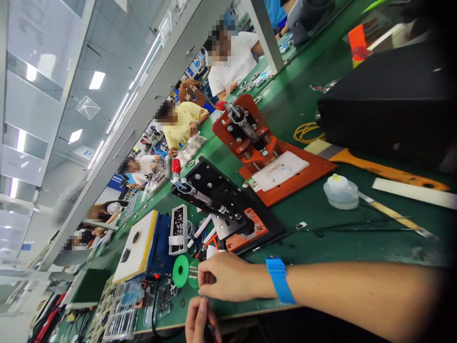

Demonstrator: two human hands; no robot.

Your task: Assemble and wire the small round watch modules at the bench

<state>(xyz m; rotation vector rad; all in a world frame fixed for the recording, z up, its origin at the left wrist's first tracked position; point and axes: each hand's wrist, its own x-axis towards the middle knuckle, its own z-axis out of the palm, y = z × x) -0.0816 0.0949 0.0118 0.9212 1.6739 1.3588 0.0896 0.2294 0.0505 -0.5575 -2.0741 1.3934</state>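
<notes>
Bare left hand [199, 320] at the lower edge, grip closed on a dark slender tool [211, 331], right hand [224, 278] with blue wrist strap [280, 280] just above, grip nearly closed, held item too small to tell, green spool [180, 271] just beside, on green surface [321, 247]

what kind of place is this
Probably an electronics assembly workshop: green bench mats that look antistatic, what seems to be a blue grounding wrist strap, black and orange clamp fixtures, and co-workers along a long shared bench.
</notes>
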